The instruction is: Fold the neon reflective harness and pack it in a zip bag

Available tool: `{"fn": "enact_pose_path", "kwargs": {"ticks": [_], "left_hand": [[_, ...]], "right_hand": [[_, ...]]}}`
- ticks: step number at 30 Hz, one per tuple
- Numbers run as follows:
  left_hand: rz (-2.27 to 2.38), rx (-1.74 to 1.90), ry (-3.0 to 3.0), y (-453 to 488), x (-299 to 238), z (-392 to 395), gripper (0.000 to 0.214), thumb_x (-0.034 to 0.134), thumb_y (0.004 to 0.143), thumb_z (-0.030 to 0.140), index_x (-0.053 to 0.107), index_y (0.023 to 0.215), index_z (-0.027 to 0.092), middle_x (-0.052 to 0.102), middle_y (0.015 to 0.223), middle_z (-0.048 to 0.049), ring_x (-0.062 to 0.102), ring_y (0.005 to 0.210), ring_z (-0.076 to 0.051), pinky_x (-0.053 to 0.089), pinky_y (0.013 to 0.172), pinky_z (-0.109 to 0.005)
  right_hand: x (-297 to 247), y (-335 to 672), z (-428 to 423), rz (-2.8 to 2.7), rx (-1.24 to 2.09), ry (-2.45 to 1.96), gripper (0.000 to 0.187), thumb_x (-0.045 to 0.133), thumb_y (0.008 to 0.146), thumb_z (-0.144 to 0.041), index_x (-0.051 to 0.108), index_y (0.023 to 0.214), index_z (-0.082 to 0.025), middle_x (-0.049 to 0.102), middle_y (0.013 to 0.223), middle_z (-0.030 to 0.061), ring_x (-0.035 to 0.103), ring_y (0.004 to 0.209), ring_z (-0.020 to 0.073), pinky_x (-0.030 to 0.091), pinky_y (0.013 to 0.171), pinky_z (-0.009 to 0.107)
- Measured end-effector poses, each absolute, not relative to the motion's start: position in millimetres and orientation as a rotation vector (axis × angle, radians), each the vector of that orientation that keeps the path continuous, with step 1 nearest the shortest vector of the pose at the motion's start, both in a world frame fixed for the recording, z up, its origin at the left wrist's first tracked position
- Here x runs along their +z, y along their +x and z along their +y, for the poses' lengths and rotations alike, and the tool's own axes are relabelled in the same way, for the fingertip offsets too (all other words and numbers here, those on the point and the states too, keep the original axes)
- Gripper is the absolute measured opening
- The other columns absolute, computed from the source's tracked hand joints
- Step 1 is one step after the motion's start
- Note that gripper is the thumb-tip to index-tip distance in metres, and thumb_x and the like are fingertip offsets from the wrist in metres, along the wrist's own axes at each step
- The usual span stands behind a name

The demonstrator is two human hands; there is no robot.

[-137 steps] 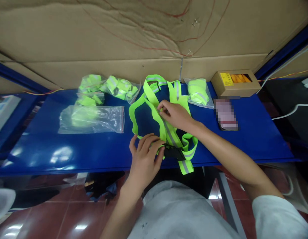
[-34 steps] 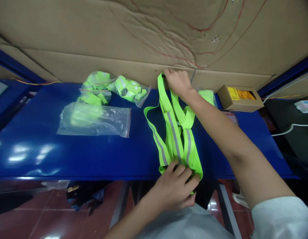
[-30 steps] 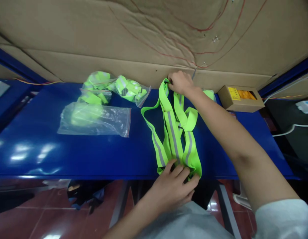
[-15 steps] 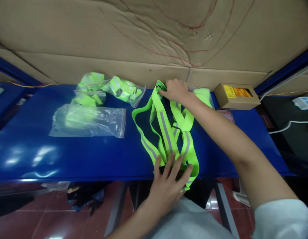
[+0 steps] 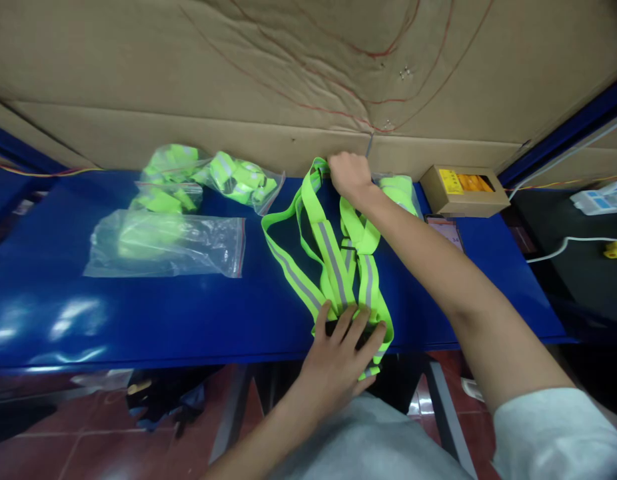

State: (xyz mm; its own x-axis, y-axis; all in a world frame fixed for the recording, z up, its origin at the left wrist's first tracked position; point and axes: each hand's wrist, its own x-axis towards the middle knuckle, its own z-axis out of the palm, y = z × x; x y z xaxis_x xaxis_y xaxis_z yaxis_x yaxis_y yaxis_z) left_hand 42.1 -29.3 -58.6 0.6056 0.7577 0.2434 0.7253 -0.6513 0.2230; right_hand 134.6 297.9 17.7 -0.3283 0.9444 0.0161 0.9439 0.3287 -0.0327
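Note:
A neon-green reflective strap harness (image 5: 332, 260) with grey stripes lies stretched out on the blue table, its loops running away from me. My left hand (image 5: 338, 350) lies over its near end by the table edge, fingers spread and resting on the bands. Dark parts of the harness show between those fingers. At the far end, my right hand (image 5: 349, 175) is closed in a fist around the upper straps. What sits inside that fist is hidden. Behind the right forearm, another green bundle in a clear bag (image 5: 399, 193) is partly covered.
Left of the harness lie a large clear zip bag (image 5: 208, 243) and several bagged green bundles (image 5: 243, 179). A cardboard box (image 5: 463, 192) with a yellow label stands at the back right, near a card (image 5: 446, 230). A cardboard wall (image 5: 188, 127) borders the table's back.
The fingers of my right hand have curled into a tighter fist at the far end, and the straps there have narrowed together. My left hand stays on the near end. The view shifted slightly.

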Motion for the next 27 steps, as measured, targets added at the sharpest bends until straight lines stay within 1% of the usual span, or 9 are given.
{"fn": "enact_pose_path", "kwargs": {"ticks": [4, 6, 10, 13, 15, 19, 21, 24, 27], "left_hand": [[1.192, 0.654, 2.748, 43, -53, -28, 0.068, 0.061, 0.098, 0.07, 0.057, 0.151, 0.028, 0.062, 0.154, -0.0117, 0.052, 0.145, -0.036, 0.0, 0.132, -0.069], [1.152, 0.771, 2.742, 40, -46, -27, 0.069, 0.058, 0.098, 0.074, 0.059, 0.149, 0.028, 0.063, 0.153, -0.0113, 0.053, 0.145, -0.034, -0.002, 0.133, -0.066], [1.195, 1.018, 2.624, 27, -26, -12, 0.043, 0.064, 0.103, 0.05, 0.064, 0.136, 0.023, 0.073, 0.136, -0.0107, 0.064, 0.131, -0.027, 0.028, 0.13, -0.053], [1.33, 1.13, 2.553, 12, -14, 12, 0.026, 0.064, 0.102, 0.023, 0.065, 0.127, 0.021, 0.077, 0.118, -0.0094, 0.072, 0.113, -0.024, 0.051, 0.105, -0.043], [1.429, 1.192, 2.531, 0, -12, 29, 0.023, 0.062, 0.1, 0.014, 0.065, 0.123, 0.021, 0.077, 0.111, -0.0085, 0.073, 0.104, -0.024, 0.055, 0.091, -0.039], [1.606, 1.232, 2.514, -28, -15, 58, 0.024, 0.057, 0.101, 0.009, 0.067, 0.12, 0.02, 0.078, 0.108, -0.0072, 0.075, 0.099, -0.023, 0.056, 0.086, -0.036], [1.693, 1.232, 2.465, -42, -14, 76, 0.023, 0.055, 0.102, 0.012, 0.069, 0.119, 0.02, 0.079, 0.106, -0.0063, 0.075, 0.097, -0.022, 0.057, 0.085, -0.034], [1.921, 1.136, 2.328, -58, -6, 111, 0.024, 0.051, 0.104, 0.022, 0.071, 0.118, 0.02, 0.079, 0.106, -0.0075, 0.076, 0.096, -0.023, 0.057, 0.085, -0.034], [2.013, 0.884, 2.179, -59, 1, 149, 0.031, 0.053, 0.102, 0.029, 0.069, 0.127, 0.019, 0.078, 0.117, -0.0104, 0.075, 0.106, -0.026, 0.057, 0.093, -0.036]], "right_hand": [[12, 137, 303, -2.445, 0.04, -1.839, 0.034, 0.052, 0.103, -0.022, 0.077, 0.125, -0.013, 0.076, 0.129, 0.0207, 0.072, 0.115, 0.0326, 0.054, 0.094, 0.041], [13, 141, 308, -2.426, 0.067, -1.825, 0.031, 0.058, 0.101, -0.029, 0.079, 0.121, -0.017, 0.077, 0.127, 0.0177, 0.072, 0.111, 0.0312, 0.055, 0.091, 0.04], [19, 146, 315, -2.427, 0.149, -1.734, 0.027, 0.06, 0.1, -0.03, 0.079, 0.118, -0.025, 0.079, 0.124, 0.0103, 0.071, 0.111, 0.0278, 0.054, 0.089, 0.037], [23, 144, 309, -2.397, 0.161, -1.712, 0.029, 0.055, 0.1, -0.023, 0.079, 0.116, -0.026, 0.079, 0.123, 0.0093, 0.07, 0.11, 0.0265, 0.054, 0.09, 0.037], [25, 143, 302, -2.383, 0.16, -1.705, 0.031, 0.052, 0.101, -0.021, 0.078, 0.116, -0.025, 0.078, 0.123, 0.0105, 0.07, 0.109, 0.0268, 0.053, 0.09, 0.037], [29, 141, 291, -2.363, 0.204, -1.673, 0.03, 0.05, 0.104, -0.026, 0.079, 0.113, -0.023, 0.079, 0.119, 0.0112, 0.071, 0.108, 0.0267, 0.052, 0.088, 0.035], [29, 139, 289, -2.359, 0.234, -1.676, 0.034, 0.05, 0.107, -0.039, 0.08, 0.107, -0.022, 0.079, 0.114, 0.0125, 0.072, 0.107, 0.028, 0.052, 0.088, 0.036], [27, 130, 289, -2.308, 0.295, -1.729, 0.058, 0.048, 0.104, -0.065, 0.08, 0.103, -0.016, 0.078, 0.113, 0.0193, 0.073, 0.109, 0.035, 0.054, 0.091, 0.043], [22, 121, 292, -2.206, 0.45, -1.76, 0.049, 0.069, 0.094, -0.06, 0.079, 0.103, -0.014, 0.077, 0.118, 0.0227, 0.071, 0.12, 0.0411, 0.053, 0.101, 0.051]]}}
